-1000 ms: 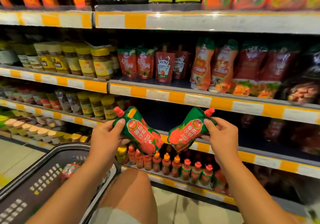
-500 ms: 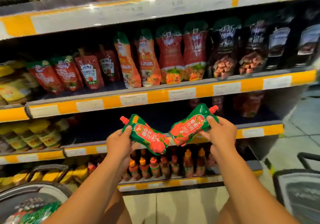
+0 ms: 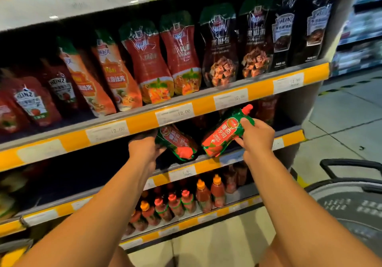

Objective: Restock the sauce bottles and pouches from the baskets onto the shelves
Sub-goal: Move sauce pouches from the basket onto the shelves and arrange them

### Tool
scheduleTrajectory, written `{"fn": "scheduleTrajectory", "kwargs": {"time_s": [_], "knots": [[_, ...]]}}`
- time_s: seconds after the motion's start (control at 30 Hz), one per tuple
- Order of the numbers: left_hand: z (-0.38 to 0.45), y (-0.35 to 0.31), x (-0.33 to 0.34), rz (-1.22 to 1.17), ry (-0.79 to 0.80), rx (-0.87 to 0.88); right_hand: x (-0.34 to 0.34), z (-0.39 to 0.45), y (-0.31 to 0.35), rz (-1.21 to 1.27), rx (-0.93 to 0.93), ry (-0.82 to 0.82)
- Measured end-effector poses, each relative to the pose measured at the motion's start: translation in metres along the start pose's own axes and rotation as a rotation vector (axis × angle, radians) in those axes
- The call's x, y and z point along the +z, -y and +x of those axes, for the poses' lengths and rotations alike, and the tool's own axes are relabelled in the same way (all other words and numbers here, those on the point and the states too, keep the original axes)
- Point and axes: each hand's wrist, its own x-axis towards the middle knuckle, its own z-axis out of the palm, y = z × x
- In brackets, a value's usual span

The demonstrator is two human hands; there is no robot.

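My left hand (image 3: 144,150) grips a green and red ketchup pouch (image 3: 177,142) by its top end, just under the edge of the shelf above, inside the dark middle shelf (image 3: 206,166). My right hand (image 3: 255,137) pinches a second identical pouch (image 3: 224,133) near its red spout, tilted with the spout up and to the right, in front of the same shelf. The two pouches nearly touch at their lower ends.
The shelf above (image 3: 140,122) holds rows of standing sauce pouches (image 3: 148,64). Below, small sauce bottles (image 3: 186,202) line the low shelf. A dark basket (image 3: 351,204) with a handle stands on the floor at right. The aisle floor opens to the right.
The view has swung right and closer to the shelves. Both hands have moved the pouches forward to the middle shelf; the left pouch now sits partly under the upper shelf's edge.
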Motion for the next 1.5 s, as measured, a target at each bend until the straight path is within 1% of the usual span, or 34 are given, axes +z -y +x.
{"fn": "scheduleTrajectory", "kwargs": {"time_s": [0.07, 0.13, 0.23, 0.3, 0.43, 0.53, 0.6, 0.7, 0.8, 0.83, 0.9, 1.03, 1.17, 1.23, 1.5], "knots": [[0.008, 0.001, 0.014, 0.02, 0.043, -0.009, -0.001, 0.013, 0.002, -0.008, -0.023, -0.016], [0.015, 0.002, 0.026, 0.058, 0.085, 0.028, -0.003, 0.025, 0.0, -0.052, -0.062, -0.022], [0.025, 0.007, 0.045, 0.203, 0.225, 0.132, -0.009, 0.039, -0.004, -0.091, -0.11, -0.01], [0.036, 0.014, 0.058, 0.295, 0.257, 0.148, -0.012, 0.048, -0.003, -0.119, -0.152, 0.009], [0.056, 0.027, 0.081, 0.412, 0.246, 0.082, -0.008, 0.061, 0.0, -0.175, -0.272, 0.067], [0.061, 0.035, 0.091, 0.423, 0.24, 0.109, -0.003, 0.065, 0.0, -0.28, -0.37, 0.107], [0.064, 0.04, 0.096, 0.486, 0.251, 0.149, 0.001, 0.067, -0.001, -0.339, -0.404, 0.135], [0.066, 0.051, 0.097, 0.512, 0.183, 0.219, 0.007, 0.069, -0.004, -0.412, -0.404, 0.172], [0.064, 0.07, 0.089, 0.772, 0.168, 0.354, 0.013, 0.068, -0.009, -0.379, -0.376, 0.233], [0.064, 0.078, 0.086, 0.801, 0.183, 0.359, 0.016, 0.067, -0.01, -0.374, -0.37, 0.256], [0.07, 0.091, 0.083, 0.779, 0.217, 0.334, 0.02, 0.065, -0.013, -0.386, -0.363, 0.28], [0.075, 0.105, 0.082, 0.772, 0.244, 0.368, 0.02, 0.065, -0.021, -0.464, -0.336, 0.31], [0.08, 0.112, 0.084, 0.771, 0.256, 0.412, 0.015, 0.062, -0.031, -0.728, -0.295, 0.342], [0.084, 0.114, 0.087, 0.77, 0.265, 0.419, 0.013, 0.064, -0.034, -0.805, -0.271, 0.327], [0.093, 0.125, 0.098, 0.718, 0.272, 0.456, -0.004, 0.085, -0.031, -0.77, -0.289, 0.268]]}}
